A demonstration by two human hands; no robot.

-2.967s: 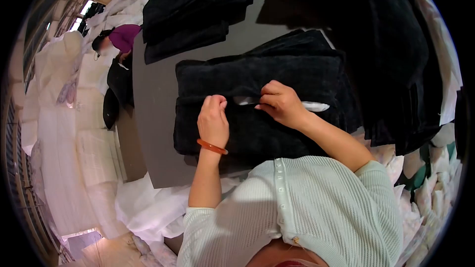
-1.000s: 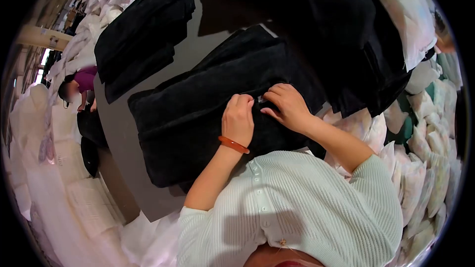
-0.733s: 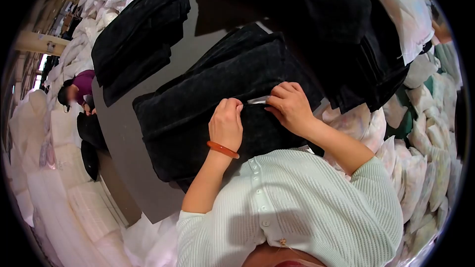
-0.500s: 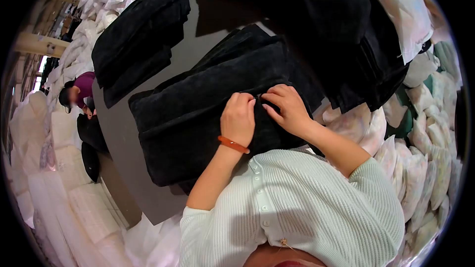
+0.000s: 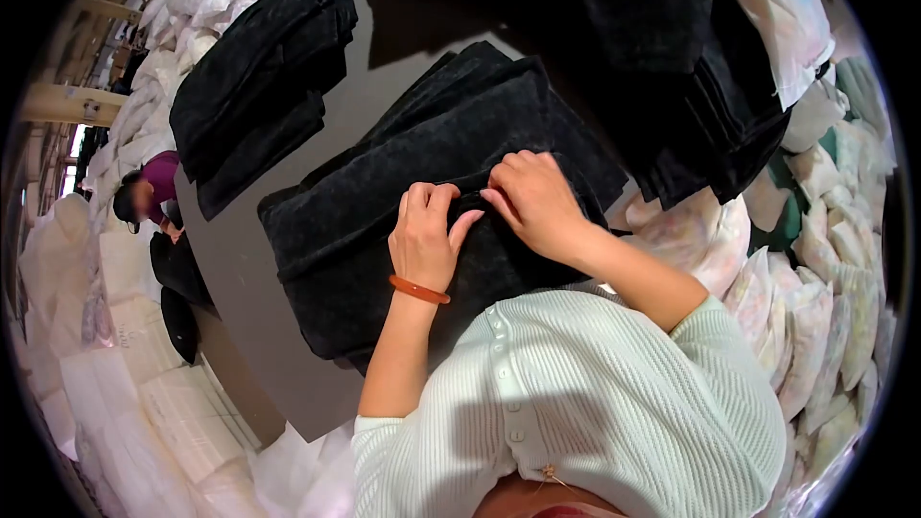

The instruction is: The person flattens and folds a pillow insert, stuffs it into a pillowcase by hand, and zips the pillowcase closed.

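A stack of folded black cloth point(image 5: 355, 221) with a napped, suede-like surface lies in front of me. A raised fold runs across its top piece. My left hand point(image 5: 423, 235), with an orange bangle point(image 5: 419, 290) at the wrist, has its fingers curled over that fold and the thumb out to the right. Just right of it, my right hand point(image 5: 537, 201) pinches the same fold, fingers bent and thumb underneath. A small dark detail shows at the edge between the hands, too small to make out.
The stack rests on a grey table point(image 5: 230, 259). Another black cloth pile point(image 5: 264, 86) lies at the back left, and a larger black heap point(image 5: 662, 67) stands at the right. White plastic bags point(image 5: 796, 326) surround the table. A person in purple point(image 5: 158, 182) works at the left.
My left hand has slid left along the fold, and its thumb has come away from the fingers. My right hand has shifted slightly left and up, still at the fold.
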